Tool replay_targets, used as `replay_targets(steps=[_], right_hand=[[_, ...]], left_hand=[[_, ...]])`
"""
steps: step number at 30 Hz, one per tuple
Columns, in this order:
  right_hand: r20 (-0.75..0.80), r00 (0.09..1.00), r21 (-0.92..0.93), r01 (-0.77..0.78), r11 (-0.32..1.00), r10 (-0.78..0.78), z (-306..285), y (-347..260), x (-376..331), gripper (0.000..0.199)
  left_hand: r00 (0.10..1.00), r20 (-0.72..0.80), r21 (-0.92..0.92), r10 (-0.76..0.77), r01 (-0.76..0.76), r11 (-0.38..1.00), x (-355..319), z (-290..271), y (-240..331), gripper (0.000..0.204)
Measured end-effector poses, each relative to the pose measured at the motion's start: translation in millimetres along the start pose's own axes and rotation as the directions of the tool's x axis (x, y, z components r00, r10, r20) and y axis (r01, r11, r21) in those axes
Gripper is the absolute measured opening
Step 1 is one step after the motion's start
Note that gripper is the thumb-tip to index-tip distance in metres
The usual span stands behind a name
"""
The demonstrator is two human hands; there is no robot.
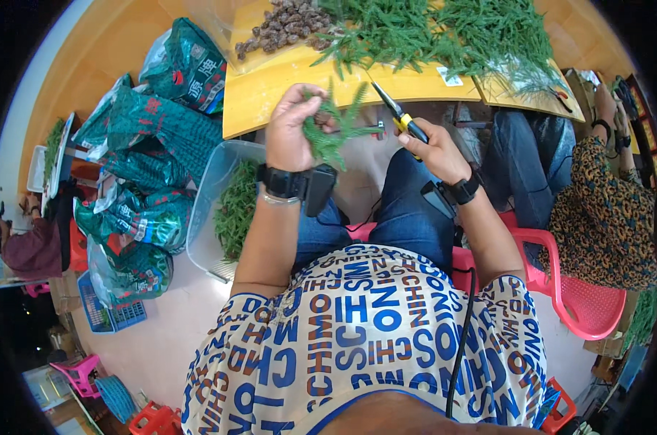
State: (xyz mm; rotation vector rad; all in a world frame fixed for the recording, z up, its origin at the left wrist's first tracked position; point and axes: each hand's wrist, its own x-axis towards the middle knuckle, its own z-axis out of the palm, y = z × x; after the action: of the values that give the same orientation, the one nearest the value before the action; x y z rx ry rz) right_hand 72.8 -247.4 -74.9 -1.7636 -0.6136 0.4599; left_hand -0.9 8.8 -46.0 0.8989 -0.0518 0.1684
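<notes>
My left hand is closed around a green artificial pine sprig, whose needled branches spread to the right. A small brown thing, perhaps a pine cone, shows among the needles near my fingers; it is too covered to be sure. In my right hand are pliers with yellow-and-black handles, their dark jaws pointing up and left toward the table edge. The jaws are apart from the sprig. Both hands are over my lap, just in front of the yellow table.
Brown pine cones and a heap of green sprigs lie on the table. Left of me stand a clear bin of sprigs, several green bags and a blue basket. A person sits at right near a pink chair.
</notes>
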Motion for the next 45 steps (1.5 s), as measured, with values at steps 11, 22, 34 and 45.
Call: replay_targets(steps=[11, 22, 34, 45], right_hand=[[0.034, 0.942, -0.914, 0.165, 0.371, -0.334, -90, 31, 97, 0.026], [-0.043, 0.981, -0.999, -0.04, 0.02, -0.187, -154, 63, 121, 0.025], [-0.148, 0.97, -0.984, -0.125, 0.128, -0.193, -142, 66, 103, 0.029], [0.237, 0.855, -0.884, 0.387, 0.262, -0.462, -41, 24, 108, 0.058]], left_hand=[[0.967, -0.213, 0.181, 0.141, -0.103, 0.978, -16, -94, 50, 0.011], [0.72, -0.693, 0.295, 0.03, 0.246, 0.923, -137, -278, 10, 0.011], [0.841, -0.503, 0.864, 0.2, 0.494, 0.095, -133, -297, -21, 0.024], [0.98, -0.16, 0.754, 0.121, 0.042, 0.656, 16, -105, 48, 0.022]])
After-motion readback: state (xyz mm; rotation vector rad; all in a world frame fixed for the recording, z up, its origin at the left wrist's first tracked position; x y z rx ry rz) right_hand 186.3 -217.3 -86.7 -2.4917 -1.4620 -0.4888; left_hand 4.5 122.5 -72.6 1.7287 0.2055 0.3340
